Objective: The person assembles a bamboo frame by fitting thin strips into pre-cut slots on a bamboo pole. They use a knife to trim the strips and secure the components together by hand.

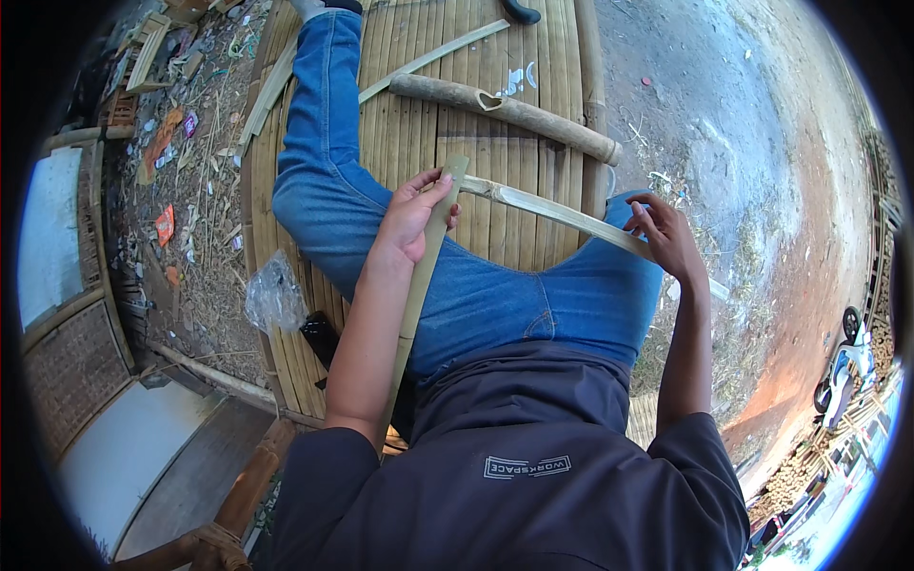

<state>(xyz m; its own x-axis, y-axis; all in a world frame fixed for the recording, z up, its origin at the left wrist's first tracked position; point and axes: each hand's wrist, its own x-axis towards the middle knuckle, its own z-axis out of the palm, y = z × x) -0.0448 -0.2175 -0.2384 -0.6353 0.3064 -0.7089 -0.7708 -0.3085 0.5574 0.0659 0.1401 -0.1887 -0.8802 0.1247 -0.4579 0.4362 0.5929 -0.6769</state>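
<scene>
My left hand (419, 214) is closed around the upper part of a long flat bamboo strip (427, 276), which runs down along my left forearm. A second, narrower bamboo strip (562, 212) stretches across my lap, its left end meeting the first strip by my left fingertips. Over the right end of this second strip, my right hand (666, 236) has its fingers curled, and it appears to grip the strip loosely; the palm side is partly hidden. Beyond both hands, a round bamboo pole (514, 114) with a notch cut in its upper side lies on the slatted bamboo platform (409, 143).
More split bamboo strips (438, 59) lie on the platform's far part, near a dark curved handle (521, 11). A clear plastic bag (276, 293) and a black object (320, 338) sit by my left thigh. Litter covers the left ground; a motorbike (845, 371) stands far right.
</scene>
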